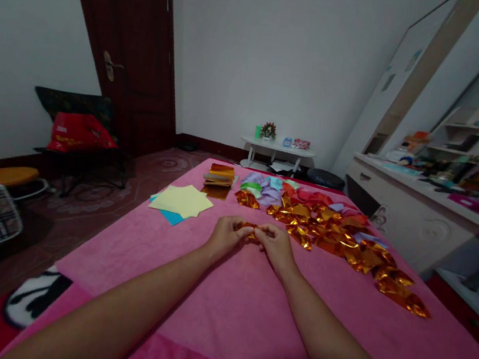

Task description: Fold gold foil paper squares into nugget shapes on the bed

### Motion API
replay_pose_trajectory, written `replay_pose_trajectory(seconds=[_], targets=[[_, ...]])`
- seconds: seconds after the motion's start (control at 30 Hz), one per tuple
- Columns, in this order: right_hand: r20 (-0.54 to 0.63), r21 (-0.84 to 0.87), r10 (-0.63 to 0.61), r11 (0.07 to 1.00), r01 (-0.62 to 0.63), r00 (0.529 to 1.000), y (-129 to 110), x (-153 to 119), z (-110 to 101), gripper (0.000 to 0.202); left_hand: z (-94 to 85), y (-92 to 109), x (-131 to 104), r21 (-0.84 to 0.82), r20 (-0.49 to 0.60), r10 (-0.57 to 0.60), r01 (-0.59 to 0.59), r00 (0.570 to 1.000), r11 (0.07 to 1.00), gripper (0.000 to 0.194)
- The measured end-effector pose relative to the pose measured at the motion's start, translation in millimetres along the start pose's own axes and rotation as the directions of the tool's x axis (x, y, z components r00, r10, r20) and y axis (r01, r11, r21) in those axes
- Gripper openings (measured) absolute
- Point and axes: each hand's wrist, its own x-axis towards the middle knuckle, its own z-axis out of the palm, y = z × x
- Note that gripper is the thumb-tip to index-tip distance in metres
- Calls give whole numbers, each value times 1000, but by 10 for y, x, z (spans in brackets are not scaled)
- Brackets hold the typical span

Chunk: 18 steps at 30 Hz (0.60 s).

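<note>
Between my two hands is a small piece of gold foil paper (252, 236), mostly covered by the fingers. My left hand (228, 236) pinches its left end, thumb pointing inward. On the other end, my right hand (273, 245) closes with thumb and fingers. Both hands sit low over the pink cloth (231, 303). Just beyond them lies a folded gold foil piece (247, 199). To the right spreads a heap of similar crumpled gold foil pieces (334, 231).
Left of my hands are yellow paper sheets (181, 200) over a blue sheet (170, 217). A stack of gold foil sheets (221, 176) stands behind. Purple folded papers (270, 194) and red ones (308, 196) lie farther back. A cluttered dresser (416, 189) borders the right side.
</note>
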Motion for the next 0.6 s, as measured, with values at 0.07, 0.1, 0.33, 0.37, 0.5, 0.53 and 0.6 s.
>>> replay_pose_trajectory(seconds=[0.07, 0.1, 0.33, 0.37, 0.5, 0.53, 0.6], targets=[[31, -3, 5, 1000, -5, 1000, -19, -25, 5, 25, 14, 25, -37, -35, 52, -17, 19, 999, 999, 31], [32, -10, 0, 1000, 0, 999, -28, -38, 7, 25, 19, 38, -55, -45, 72, -26, 29, 997, 999, 32], [-46, -43, -36, 999, 34, 998, -40, -86, -3, 23, -13, 82, -85, 2, 53, -20, 19, 998, 1000, 34], [-59, -38, -25, 999, 23, 998, -38, -84, -9, 23, -27, 78, -80, 20, 22, -24, 24, 999, 1000, 33], [-113, -36, -6, 999, 2, 994, -27, -64, -36, 25, -80, 59, -61, 62, -91, -44, 49, 995, 997, 35], [-129, -40, -3, 999, -2, 992, -26, -59, -41, 27, -90, 54, -56, 54, -95, -52, 57, 994, 997, 35], [-162, -44, 1, 999, -8, 987, -21, -53, -48, 30, -104, 38, -41, 26, -67, -68, 70, 995, 997, 31]])
